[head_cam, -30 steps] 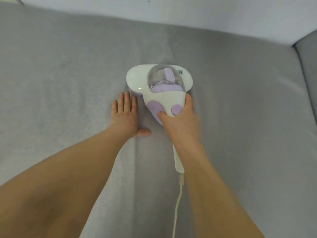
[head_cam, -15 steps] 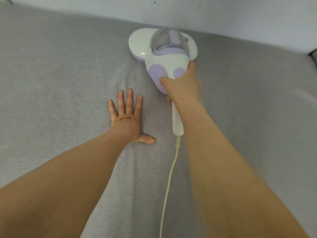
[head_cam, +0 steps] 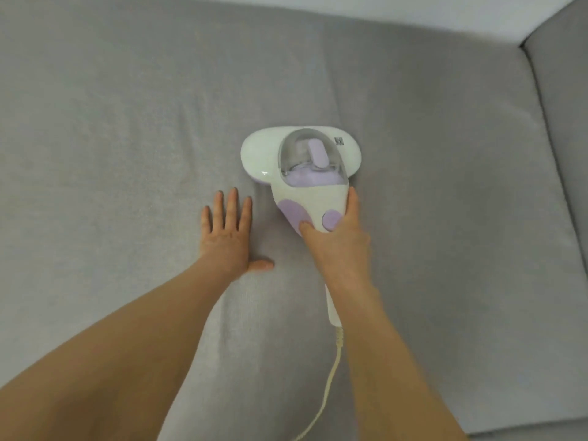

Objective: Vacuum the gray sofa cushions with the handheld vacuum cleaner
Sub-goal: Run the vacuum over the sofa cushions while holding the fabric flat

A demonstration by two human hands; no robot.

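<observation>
Head view. Item: gray sofa cushion (head_cam: 111,128), wide seat surface, filled most of the frame; a seam ran along its right edge beside a second gray cushion (head_cam: 563,100) at the far right corner.

Item: handheld vacuum cleaner (head_cam: 302,163), white with lilac patches and a clear dust chamber, lay flat on the cushion near its middle, head toward the back edge.

Item: right hand (head_cam: 337,243), fingers clamped around the vacuum's handle, thumb on the lilac patch; the hand and forearm hid much of the handle.

Item: cord (head_cam: 327,389), cream, trailed from the handle end toward the front edge.

Item: left hand (head_cam: 227,240), palm down on the cushion just left of the vacuum, fingers slightly apart, thumb out.

Item: pale wall (head_cam: 413,11), beyond the back edge.
</observation>
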